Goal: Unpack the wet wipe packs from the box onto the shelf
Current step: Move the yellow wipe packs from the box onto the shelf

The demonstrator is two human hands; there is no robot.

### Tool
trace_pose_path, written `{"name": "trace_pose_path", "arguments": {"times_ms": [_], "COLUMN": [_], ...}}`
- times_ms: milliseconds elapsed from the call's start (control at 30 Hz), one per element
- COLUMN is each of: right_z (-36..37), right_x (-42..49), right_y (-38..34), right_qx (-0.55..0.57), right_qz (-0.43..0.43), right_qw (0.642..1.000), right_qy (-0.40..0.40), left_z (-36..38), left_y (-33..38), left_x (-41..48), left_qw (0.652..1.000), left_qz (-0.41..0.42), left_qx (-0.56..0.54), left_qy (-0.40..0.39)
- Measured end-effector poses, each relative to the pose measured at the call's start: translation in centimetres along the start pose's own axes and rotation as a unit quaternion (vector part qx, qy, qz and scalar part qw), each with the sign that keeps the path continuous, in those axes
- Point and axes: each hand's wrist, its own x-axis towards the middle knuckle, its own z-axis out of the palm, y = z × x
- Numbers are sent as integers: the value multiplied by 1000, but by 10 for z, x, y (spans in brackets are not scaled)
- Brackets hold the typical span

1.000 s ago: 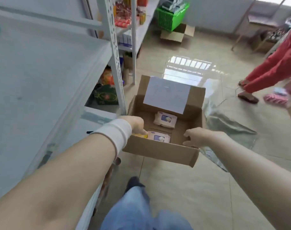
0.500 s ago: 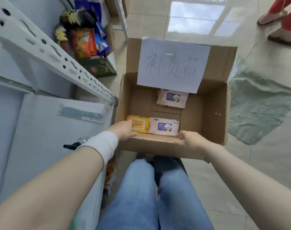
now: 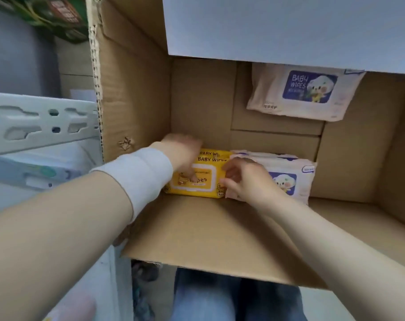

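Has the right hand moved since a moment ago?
Yes. The right hand left the cardboard box's near rim and went down inside to the yellow wipes pack.

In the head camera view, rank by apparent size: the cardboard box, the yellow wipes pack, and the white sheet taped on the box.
1. cardboard box
2. white sheet, cropped by the frame
3. yellow wipes pack, partly covered by both hands

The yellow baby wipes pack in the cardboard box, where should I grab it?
Grip the yellow baby wipes pack by its two short ends, from above: it lies flat, with the box wall at left and the white pack tight against its right.
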Motion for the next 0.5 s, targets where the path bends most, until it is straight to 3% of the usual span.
{"name": "trace_pose_path", "arguments": {"times_ms": [133, 200, 367, 500], "right_z": [-14, -17, -20, -10], "right_x": [3, 5, 12, 23], "right_y": [10, 9, -5, -17], "right_qx": [19, -3, -72, -225], "right_qz": [-7, -9, 12, -59], "right_qw": [999, 1000, 997, 969], "right_qy": [38, 24, 20, 79], "left_z": [-12, -23, -63, -86], "left_y": [-8, -8, -27, -39], "left_x": [5, 4, -1, 13], "left_qw": [995, 994, 987, 974], "left_qz": [36, 46, -4, -31], "left_qx": [-22, -40, -161, -204], "left_qy": [-92, -93, -4, 92]}}
